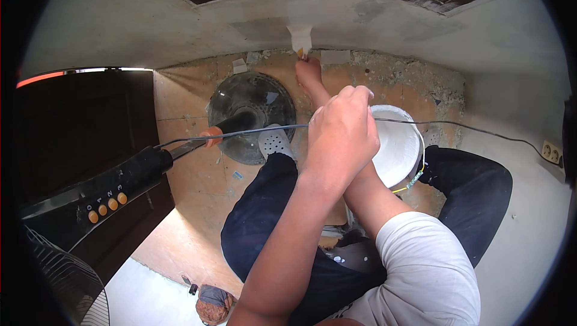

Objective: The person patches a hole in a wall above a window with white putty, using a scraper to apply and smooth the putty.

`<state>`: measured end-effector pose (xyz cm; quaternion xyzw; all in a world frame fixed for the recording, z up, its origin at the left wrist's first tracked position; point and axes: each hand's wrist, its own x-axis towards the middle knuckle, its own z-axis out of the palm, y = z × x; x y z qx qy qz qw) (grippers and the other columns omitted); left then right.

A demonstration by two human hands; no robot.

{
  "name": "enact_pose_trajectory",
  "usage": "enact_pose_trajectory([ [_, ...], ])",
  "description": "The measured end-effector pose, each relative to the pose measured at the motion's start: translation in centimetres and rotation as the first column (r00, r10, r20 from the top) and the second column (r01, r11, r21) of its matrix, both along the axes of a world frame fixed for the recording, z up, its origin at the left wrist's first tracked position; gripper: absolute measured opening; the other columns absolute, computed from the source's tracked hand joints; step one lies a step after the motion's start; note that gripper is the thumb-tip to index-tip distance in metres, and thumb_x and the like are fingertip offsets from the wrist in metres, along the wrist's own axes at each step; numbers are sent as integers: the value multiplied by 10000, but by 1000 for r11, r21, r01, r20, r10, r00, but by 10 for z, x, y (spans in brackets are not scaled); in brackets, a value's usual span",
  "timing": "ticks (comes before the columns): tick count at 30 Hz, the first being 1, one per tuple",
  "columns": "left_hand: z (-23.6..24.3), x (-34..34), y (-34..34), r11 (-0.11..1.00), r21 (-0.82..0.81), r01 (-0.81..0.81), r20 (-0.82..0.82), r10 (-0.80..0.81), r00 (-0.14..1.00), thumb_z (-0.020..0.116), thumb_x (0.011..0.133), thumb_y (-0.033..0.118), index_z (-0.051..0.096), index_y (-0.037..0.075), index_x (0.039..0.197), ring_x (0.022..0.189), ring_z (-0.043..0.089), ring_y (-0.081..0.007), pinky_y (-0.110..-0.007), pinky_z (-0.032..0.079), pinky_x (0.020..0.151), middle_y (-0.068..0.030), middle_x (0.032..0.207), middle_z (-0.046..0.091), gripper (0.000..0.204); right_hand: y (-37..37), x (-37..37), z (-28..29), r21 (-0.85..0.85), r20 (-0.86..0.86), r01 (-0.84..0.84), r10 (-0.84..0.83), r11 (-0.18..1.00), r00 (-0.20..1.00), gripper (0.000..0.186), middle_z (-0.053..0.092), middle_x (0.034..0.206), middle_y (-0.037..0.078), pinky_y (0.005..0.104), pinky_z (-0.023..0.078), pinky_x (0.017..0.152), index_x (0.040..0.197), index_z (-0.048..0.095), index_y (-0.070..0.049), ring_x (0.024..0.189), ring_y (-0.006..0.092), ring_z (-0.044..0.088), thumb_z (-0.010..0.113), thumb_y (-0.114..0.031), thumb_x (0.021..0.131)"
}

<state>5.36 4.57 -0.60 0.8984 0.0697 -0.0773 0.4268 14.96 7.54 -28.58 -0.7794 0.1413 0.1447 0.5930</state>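
My left hand (342,130) is raised in the middle, its fingers curled round a thin black cable (445,123) that runs across the view. Beneath it my right forearm crosses forward to the foot of the wall. There my right hand (309,72) is closed on a paintbrush (300,53), of which only a small yellowish part shows. Just above the brush is a fresh white patch (300,36) on the grey wall. A white bucket (393,145), coated white inside, stands between my legs, right of my forearms.
At left, a standing fan's black pole (102,187) with orange buttons leans in from its round black base (249,112). A dark door (90,163) lies beyond it. Rubble (415,79) lines the wall's foot. A wall socket (551,152) sits at right. A brown, rounded object (213,306) rests below.
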Motion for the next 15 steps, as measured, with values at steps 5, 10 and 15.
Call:
enact_pose_trajectory([
  [5,-2,-1,-1,1000,-7,13,8,-13,1000,500,841,61,592,-14,1000,907,612,-344,-414,486,813,-182,964,624,199,0,-14,-25,113,-418,199,-136,973,898,348,523,560,107,369,327,387,747,577,18,350,195,443,442,-240,939],
  [10,0,1,0,1000,-5,18,-14,-18,1000,498,840,62,591,-14,992,900,612,-348,-413,493,804,-183,957,624,194,-1,-2,37,53,19,132,-133,990,991,351,630,734,261,422,466,632,772,651,52,703,402,626,488,-233,896],
  [15,0,-1,-1,1000,-14,12,22,-12,1000,498,838,61,589,-16,989,890,614,-351,-416,497,794,-184,952,622,193,-3,-19,106,142,269,114,-150,983,951,299,611,668,228,410,447,587,764,620,37,651,388,610,468,-178,908],
])
